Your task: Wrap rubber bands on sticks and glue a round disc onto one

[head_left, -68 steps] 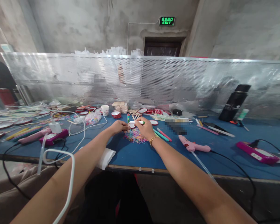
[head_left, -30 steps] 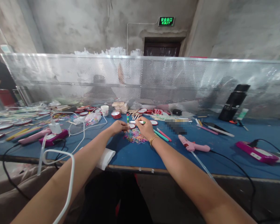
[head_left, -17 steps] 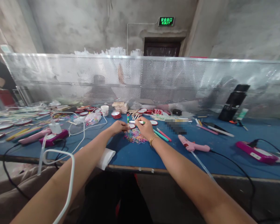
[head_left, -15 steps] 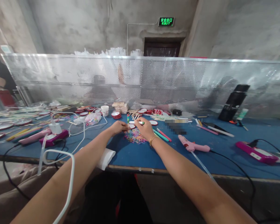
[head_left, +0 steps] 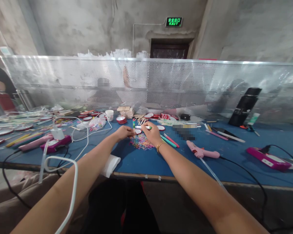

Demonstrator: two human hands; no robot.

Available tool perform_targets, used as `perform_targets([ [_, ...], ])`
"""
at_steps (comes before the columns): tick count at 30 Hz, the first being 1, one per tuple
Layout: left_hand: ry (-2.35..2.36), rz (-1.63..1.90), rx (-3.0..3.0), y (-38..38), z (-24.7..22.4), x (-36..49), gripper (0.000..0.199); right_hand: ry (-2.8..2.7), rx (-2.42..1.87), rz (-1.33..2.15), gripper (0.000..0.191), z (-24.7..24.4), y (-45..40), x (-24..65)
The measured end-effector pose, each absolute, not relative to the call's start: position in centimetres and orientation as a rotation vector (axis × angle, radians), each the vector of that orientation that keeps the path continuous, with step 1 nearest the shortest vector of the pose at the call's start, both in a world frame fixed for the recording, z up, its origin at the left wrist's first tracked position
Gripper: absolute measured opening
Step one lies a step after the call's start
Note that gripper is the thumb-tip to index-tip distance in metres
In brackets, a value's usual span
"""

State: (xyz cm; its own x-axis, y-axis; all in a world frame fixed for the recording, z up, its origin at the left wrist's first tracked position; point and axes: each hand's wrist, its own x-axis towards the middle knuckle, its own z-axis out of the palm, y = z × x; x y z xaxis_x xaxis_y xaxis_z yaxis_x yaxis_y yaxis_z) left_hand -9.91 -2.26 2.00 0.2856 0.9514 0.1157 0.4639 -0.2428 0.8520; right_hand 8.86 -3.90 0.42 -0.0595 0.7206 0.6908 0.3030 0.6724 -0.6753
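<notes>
Fingers of the left hand (head_left: 124, 132) pinch the lower part of an upright, colour-banded stick (head_left: 133, 123) at the centre of the frame; those of the right hand (head_left: 151, 133) are pressed around a white marker (head_left: 138, 127) with a green end, aimed left at it. Whether the two touch is too small to tell. Since the stick seems gripped only low down, a firm push from the marker could tilt it. Just below, a heap of coloured loops (head_left: 142, 143) could swallow anything dropped. Toward the lower left, a white cable (head_left: 74, 191) crosses before the left forearm (head_left: 95, 164) and might snag it.
</notes>
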Motion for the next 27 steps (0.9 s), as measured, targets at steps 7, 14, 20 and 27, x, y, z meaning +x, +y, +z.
perform_targets([
  [7, 1.279, 0.867, 1.825, -2.23, 1.95, -9.88, 0.033, -1.647, -0.845, 0.426, 0.023, 0.50, -3.93, 8.84],
  [14, 1.284, 0.861, 1.846, -1.72, 1.66, -10.09, 0.034, -1.634, -0.845, 0.409, 0.021, 0.43, -3.74, 8.92],
  [20, 1.276, 0.858, 1.834, -1.85, 1.73, -10.08, 0.033, -1.658, -0.819, 0.443, 0.020, 0.34, -3.76, 8.81],
  [27, 1.273, 0.861, 1.834, -1.74, 1.68, -10.11, 0.031, -1.639, -0.819, 0.443, 0.021, 0.48, -3.90, 8.78],
])
